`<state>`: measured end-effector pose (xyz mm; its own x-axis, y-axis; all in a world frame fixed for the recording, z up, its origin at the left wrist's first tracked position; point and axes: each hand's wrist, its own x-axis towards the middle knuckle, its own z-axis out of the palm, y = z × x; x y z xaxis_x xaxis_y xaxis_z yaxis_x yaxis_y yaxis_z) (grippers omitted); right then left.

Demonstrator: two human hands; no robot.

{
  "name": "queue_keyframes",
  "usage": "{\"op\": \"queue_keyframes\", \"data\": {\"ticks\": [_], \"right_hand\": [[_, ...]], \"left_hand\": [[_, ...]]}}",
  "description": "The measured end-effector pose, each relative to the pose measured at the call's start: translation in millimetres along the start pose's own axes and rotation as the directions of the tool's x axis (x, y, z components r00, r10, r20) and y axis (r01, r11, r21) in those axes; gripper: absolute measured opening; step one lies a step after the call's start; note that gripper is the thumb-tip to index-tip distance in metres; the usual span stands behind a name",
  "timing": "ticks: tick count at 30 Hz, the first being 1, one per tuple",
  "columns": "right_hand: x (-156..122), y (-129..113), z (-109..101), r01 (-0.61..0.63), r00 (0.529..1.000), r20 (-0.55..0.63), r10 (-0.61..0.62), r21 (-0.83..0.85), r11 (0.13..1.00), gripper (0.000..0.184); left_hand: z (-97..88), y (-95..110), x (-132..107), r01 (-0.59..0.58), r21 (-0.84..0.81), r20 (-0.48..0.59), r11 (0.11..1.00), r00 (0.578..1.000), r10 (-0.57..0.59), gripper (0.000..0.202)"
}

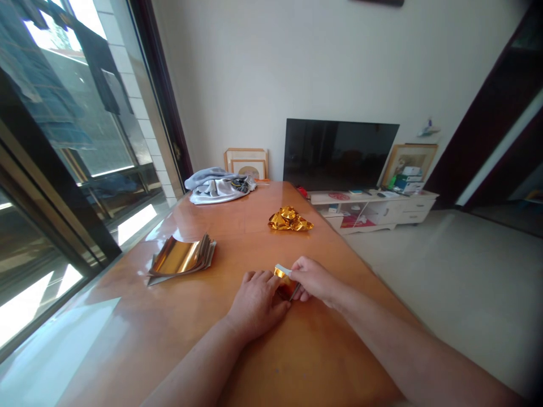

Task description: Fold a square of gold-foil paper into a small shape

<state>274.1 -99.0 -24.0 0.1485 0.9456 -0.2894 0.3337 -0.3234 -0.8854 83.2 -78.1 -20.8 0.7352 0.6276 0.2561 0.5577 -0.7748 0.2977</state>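
Observation:
Both my hands meet over a small piece of gold foil paper on the wooden table. My left hand lies on top of it with its fingers curled down, pressing it flat. My right hand pinches the paper's upper edge, where the white back shows. Most of the paper is hidden under the two hands. A stack of gold foil sheets lies to the left, its top sheet curling up. A small heap of folded gold foil pieces sits farther back on the table.
A grey bundle of cloth lies at the table's far end. A large glass window runs along the left side. Beyond the table stand a dark television and a low white cabinet. Pale floor lies to the right.

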Motion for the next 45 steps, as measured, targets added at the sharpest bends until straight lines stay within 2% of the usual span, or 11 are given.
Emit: {"op": "queue_keyframes", "data": {"ticks": [3,6,8,10,14,18,21,29,33,42,45], "right_hand": [[4,2,-14,0.064,0.997,-0.018,-0.069,-0.218,0.974,0.02],[5,-1,-28,0.229,0.944,-0.127,-0.303,-0.409,0.883,0.008],[3,-5,-34,0.352,0.898,-0.105,-0.428,-0.412,0.841,0.006],[2,-9,-36,0.456,0.873,-0.003,-0.488,-0.351,0.818,0.01],[3,-5,-33,0.479,0.876,0.195,-0.441,-0.246,0.842,0.013],[8,8,-34,0.426,0.897,0.226,-0.379,-0.219,0.878,0.01],[9,16,-39,0.43,0.892,0.256,-0.372,-0.234,0.872,0.011],[3,15,-51,0.582,0.807,0.411,-0.424,-0.429,0.691,0.026],[-3,11,-54,0.599,0.799,0.41,-0.44,-0.484,0.638,0.02],[0,18,-55,0.568,0.821,0.377,-0.429,-0.464,0.679,0.008],[4,22,-55,0.566,0.824,0.363,-0.436,-0.468,0.679,0.011]], "left_hand": [[-2.3,4,1,0.004,0.056,-0.002,0.998,1.0,-0.004,0.02],[-3.5,8,1,0.004,0.096,0.003,0.995,1.0,-0.004,0.015],[-4.1,11,1,-0.005,0.12,0.006,0.993,1.0,0.004,0.013],[-5.1,14,2,-0.019,0.136,0.015,0.991,1.0,0.018,0.012],[-7.3,19,3,-0.032,0.141,0.023,0.989,0.999,0.029,0.015],[-7.4,19,4,-0.037,0.134,0.026,0.99,0.999,0.033,0.019],[-5.9,18,5,-0.019,0.127,0.032,0.992,0.999,0.015,0.021],[-4.0,16,8,0.037,0.122,0.054,0.992,0.998,-0.043,0.028],[-3.8,16,10,0.049,0.132,0.071,0.99,0.996,-0.058,0.03],[3.8,16,13,0.092,0.161,0.043,0.983,0.994,-0.101,0.032],[7.2,15,13,0.107,0.171,0.03,0.979,0.993,-0.114,0.033]]}}
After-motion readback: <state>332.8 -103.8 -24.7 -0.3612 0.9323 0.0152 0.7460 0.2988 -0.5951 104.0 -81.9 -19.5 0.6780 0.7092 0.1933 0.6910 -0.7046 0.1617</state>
